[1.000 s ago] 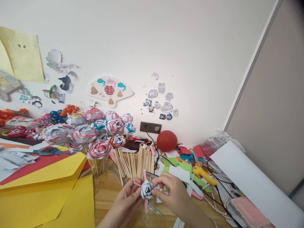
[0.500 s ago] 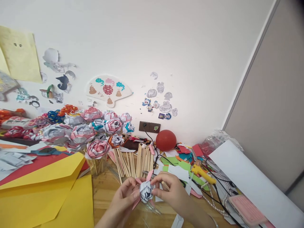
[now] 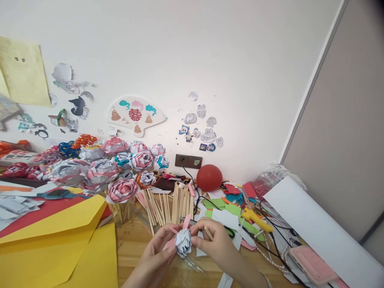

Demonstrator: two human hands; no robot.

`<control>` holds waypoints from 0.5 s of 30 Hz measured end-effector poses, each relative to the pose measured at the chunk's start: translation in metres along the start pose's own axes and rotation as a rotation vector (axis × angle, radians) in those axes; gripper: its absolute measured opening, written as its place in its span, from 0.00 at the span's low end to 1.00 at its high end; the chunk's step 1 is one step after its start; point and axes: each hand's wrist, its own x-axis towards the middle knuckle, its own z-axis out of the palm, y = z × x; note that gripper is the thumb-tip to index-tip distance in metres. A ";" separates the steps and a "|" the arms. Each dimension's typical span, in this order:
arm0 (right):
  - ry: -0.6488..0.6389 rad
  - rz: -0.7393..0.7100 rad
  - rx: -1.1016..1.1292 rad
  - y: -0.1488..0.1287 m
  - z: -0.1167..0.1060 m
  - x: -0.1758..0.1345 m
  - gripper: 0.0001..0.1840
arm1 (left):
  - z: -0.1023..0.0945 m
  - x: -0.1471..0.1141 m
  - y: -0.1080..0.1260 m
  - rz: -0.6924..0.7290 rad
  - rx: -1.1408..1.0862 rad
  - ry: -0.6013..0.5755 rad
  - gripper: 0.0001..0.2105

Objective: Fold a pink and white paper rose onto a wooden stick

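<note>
Between my two hands is a paper flower point(image 3: 183, 243) with white folded petals and pink strips sticking out around it. My left hand point(image 3: 160, 248) grips its left side, thumb at the front. From the right, my right hand point(image 3: 211, 240) pinches the flower's edge with thumb and index finger. A thin wooden stick point(image 3: 207, 233) shows between the fingers of my right hand; its other end is hidden. Just under the flower, some clear thin sticks point(image 3: 193, 265) lie on the wooden table point(image 3: 132, 256).
Finished paper flowers point(image 3: 123, 189) stand at left beside yellow paper point(image 3: 60, 244). Wooden sticks point(image 3: 183, 204) lie behind my hands. A red balloon point(image 3: 209, 178), a yellow glue gun point(image 3: 257, 220), cables, bead strings and paper scraps point(image 3: 226, 220) crowd the right.
The flower has turned slightly in my hands, and its pink strips sit at a different angle. My left fingers have shifted a little on it. The view has moved slightly.
</note>
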 end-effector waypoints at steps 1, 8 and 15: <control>0.010 -0.017 -0.024 0.001 0.000 0.001 0.03 | 0.000 0.000 0.000 -0.009 -0.011 -0.002 0.09; 0.058 -0.135 -0.111 0.007 0.000 0.004 0.02 | 0.000 0.006 -0.009 0.003 -0.111 0.067 0.10; 0.123 -0.251 -0.356 0.008 0.002 0.001 0.05 | -0.006 0.011 -0.015 0.069 0.041 0.082 0.18</control>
